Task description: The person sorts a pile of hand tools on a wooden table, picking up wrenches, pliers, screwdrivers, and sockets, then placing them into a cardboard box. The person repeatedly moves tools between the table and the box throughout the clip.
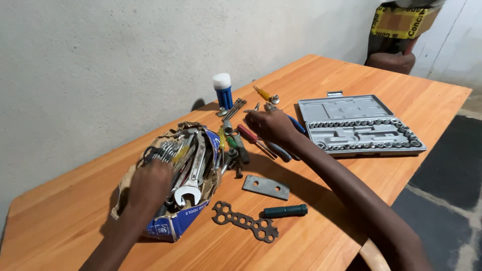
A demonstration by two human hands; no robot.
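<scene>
My left hand [148,184] rests on the near end of a torn blue cardboard box [173,226] full of steel wrenches [190,170], fingers among them. My right hand [269,124] reaches across the table to a loose pile of tools: a red-handled screwdriver [249,135], blue-handled pliers [279,150] and a green-handled driver [232,142]. Its fingers curl down onto the pile; whether they grip any tool is hidden.
An open grey socket-set case [361,125] lies at the right. A flat metal plate [266,186], a multi-hole flat wrench [246,222] and a dark green handle [285,211] lie near the front. A blue-and-white canister [223,90] and a yellow screwdriver [262,93] stand by the wall.
</scene>
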